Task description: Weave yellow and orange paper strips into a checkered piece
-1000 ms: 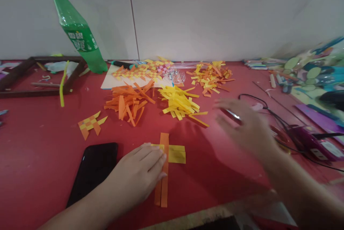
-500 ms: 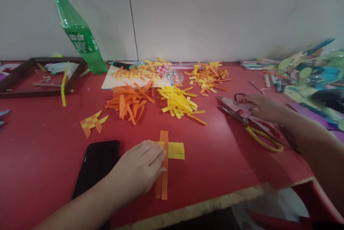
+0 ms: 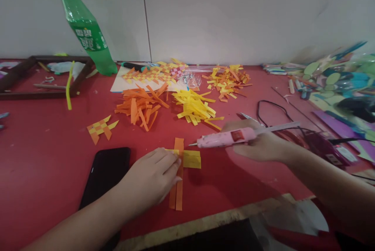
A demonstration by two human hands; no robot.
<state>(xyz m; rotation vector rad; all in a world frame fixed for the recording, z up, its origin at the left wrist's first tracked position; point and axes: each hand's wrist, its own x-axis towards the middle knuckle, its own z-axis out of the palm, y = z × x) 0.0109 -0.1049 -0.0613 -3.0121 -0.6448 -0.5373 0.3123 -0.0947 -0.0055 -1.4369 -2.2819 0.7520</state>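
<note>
My left hand (image 3: 154,174) presses down with its fingers together on crossed paper strips lying on the red table. Two upright orange strips (image 3: 179,192) cross short yellow strips (image 3: 192,160) that stick out to the right. Part of the crossing is hidden under my fingers. My right hand (image 3: 258,145) is closed round a pink hot glue gun (image 3: 225,137), held above the table. Its metal nozzle points left, just right of the orange strips' upper end, and a clear glue stick (image 3: 281,126) juts from its back.
A black phone (image 3: 105,176) lies beside my left forearm, below a woven paper fish (image 3: 101,129). Behind are piles of orange strips (image 3: 140,106), yellow strips (image 3: 195,106) and scraps (image 3: 228,81). A green bottle (image 3: 88,32) stands back left. A black cord (image 3: 272,101) loops at the right.
My right hand has picked up the glue gun from beside the scissors and brought it left toward the crossed strips. My left hand stays on the strips.
</note>
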